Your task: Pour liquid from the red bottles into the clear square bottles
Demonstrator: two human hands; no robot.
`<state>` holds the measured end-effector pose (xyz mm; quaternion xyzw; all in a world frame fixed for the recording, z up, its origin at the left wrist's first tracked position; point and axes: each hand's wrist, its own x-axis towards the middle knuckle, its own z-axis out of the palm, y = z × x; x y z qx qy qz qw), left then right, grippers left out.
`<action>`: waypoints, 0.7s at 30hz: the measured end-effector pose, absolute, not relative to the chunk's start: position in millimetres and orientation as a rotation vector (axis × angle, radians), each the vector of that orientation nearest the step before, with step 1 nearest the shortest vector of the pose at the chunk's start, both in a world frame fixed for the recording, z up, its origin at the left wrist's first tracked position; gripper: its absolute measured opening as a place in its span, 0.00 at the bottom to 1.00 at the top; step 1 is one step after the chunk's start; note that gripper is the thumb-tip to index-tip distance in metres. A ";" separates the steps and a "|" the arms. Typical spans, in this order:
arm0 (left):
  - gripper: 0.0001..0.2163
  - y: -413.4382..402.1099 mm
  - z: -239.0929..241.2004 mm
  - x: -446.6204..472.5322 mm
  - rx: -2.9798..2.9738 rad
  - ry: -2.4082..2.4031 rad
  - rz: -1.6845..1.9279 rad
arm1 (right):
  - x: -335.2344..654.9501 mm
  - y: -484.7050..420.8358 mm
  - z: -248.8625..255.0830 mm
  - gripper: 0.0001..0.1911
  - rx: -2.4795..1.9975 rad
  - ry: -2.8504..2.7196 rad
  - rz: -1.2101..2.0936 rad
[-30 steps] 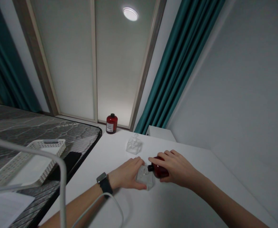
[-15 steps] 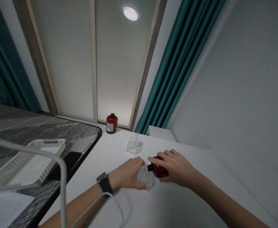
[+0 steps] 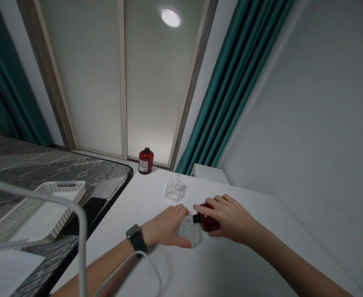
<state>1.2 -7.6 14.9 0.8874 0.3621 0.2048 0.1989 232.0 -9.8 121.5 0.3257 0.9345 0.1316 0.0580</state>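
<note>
My left hand, with a dark watch on its wrist, is wrapped round a clear square glass bottle standing on the white table. My right hand grips a dark red bottle tipped on its side, its black neck against the top of the clear bottle. The two hands sit close together near the table's middle.
A second clear glass bottle stands behind the hands. Another red bottle stands by the window frame. At the left, a white basket and a black phone lie on a grey patterned mattress. A white cable arcs across the foreground.
</note>
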 end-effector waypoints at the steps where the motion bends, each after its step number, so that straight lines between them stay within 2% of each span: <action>1: 0.31 -7.6 16.0 0.9 2.479 1.009 0.564 | 232.0 -9.8 121.6 0.39 0.988 2.832 0.399; 8: 0.36 -7.9 24.0 -4.3 2.438 0.964 0.597 | 232.7 -9.8 121.4 0.38 0.984 2.847 0.404; 13: 0.32 -6.8 31.2 -9.7 2.441 0.941 0.580 | 232.8 -10.3 122.4 0.41 0.994 2.818 0.408; 21: 0.25 -9.2 40.1 -14.0 2.343 0.997 0.550 | 232.1 -11.1 124.1 0.40 0.973 2.823 0.426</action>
